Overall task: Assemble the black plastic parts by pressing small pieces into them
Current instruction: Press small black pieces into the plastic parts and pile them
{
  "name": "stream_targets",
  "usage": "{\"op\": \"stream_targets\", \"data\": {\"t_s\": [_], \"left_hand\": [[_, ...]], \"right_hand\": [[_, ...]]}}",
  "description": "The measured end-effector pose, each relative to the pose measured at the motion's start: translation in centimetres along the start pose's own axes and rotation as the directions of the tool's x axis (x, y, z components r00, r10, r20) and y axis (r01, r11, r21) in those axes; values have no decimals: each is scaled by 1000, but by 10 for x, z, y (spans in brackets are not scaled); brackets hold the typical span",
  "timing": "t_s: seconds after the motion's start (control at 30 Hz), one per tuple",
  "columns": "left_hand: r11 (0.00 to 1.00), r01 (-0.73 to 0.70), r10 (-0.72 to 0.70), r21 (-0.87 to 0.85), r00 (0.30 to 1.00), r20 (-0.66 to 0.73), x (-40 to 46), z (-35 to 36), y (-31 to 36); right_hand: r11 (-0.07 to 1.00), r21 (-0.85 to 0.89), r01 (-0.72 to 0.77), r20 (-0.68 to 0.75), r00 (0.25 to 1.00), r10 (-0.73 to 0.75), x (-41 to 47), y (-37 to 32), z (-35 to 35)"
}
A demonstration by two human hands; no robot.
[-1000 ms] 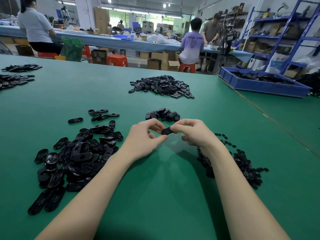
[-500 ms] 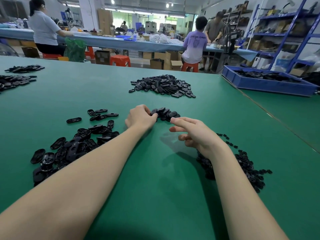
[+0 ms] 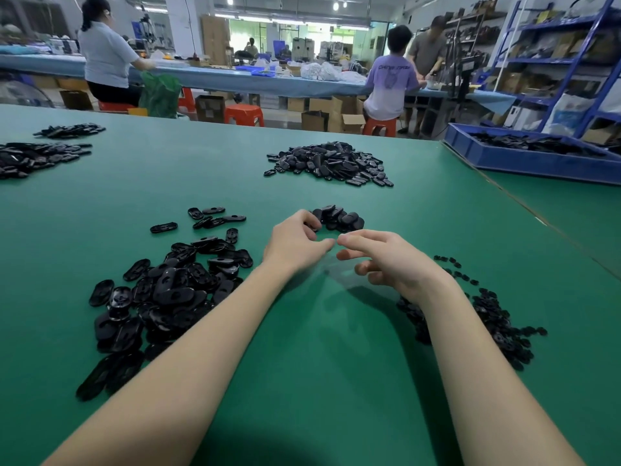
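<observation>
— Green mat all over this bench, and black bits in heaps on it. Start at the left: that big heap of shells, the flat oval ones with a hole in the middle. What would they be like to pick up?

— Light and stiff, I'd say. Moulded plastic, glossy, so a bit slick. Pinch one by its long edges and leave the hollow face free.

— Is the left hand holding one?

— No, nothing that I can see. Fingers loosely bent, tips right by the small pile just beyond it, thumb nearly meeting the other hand's forefinger.

— And the right hand?

— Empty too, fingers relaxed and slightly curled, hovering over the mat.

— Then the small pieces are that scatter under the right forearm?

— Looks so. Tiny, hard, easy to fumble or flick away. Fingertips only, one at a time, then press square into the shell; go in crooked and I'd guess it jams.

— And the far mound, the blue tray?

— More black parts. Finished or not, I can't tell.
</observation>
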State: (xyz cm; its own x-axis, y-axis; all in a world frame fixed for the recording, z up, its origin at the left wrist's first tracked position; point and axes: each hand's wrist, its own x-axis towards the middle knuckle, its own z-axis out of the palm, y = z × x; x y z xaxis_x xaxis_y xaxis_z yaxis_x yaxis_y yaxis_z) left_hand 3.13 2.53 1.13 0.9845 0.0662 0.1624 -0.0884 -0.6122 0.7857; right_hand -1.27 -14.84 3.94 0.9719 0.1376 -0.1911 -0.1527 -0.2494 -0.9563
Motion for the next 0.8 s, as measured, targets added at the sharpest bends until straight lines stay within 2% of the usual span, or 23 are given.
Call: {"op": "stream_targets", "data": {"t_s": [0.13,0.3,0.43,0.53,0.63,0.8], "left_hand": [[996,-43,49,-81,995,83,-19,-17,2],[995,-91,81,30,966,244,-25,-46,5],[982,-143,94,120,936,340,-27,-69,2],[978,-133,83,161,955,283,-21,-88,-6],[950,-122,75,286,982,171,-12,-103,-19],[860,-111,4,499,978,211,-9,-108,-37]], "right_hand": [[995,-97,-2,-15,1000,0,-1,-1,2],[964,-267,-13,-39,999,3,-2,-1,8],[950,-312,25,-20,999,-33,-2,-4,19],[942,-327,72,-2,997,-76,-1,-8,28],[927,-359,106,35,994,-100,-2,-10,35],[903,-407,138,81,990,-115,-3,-10,42]]}}
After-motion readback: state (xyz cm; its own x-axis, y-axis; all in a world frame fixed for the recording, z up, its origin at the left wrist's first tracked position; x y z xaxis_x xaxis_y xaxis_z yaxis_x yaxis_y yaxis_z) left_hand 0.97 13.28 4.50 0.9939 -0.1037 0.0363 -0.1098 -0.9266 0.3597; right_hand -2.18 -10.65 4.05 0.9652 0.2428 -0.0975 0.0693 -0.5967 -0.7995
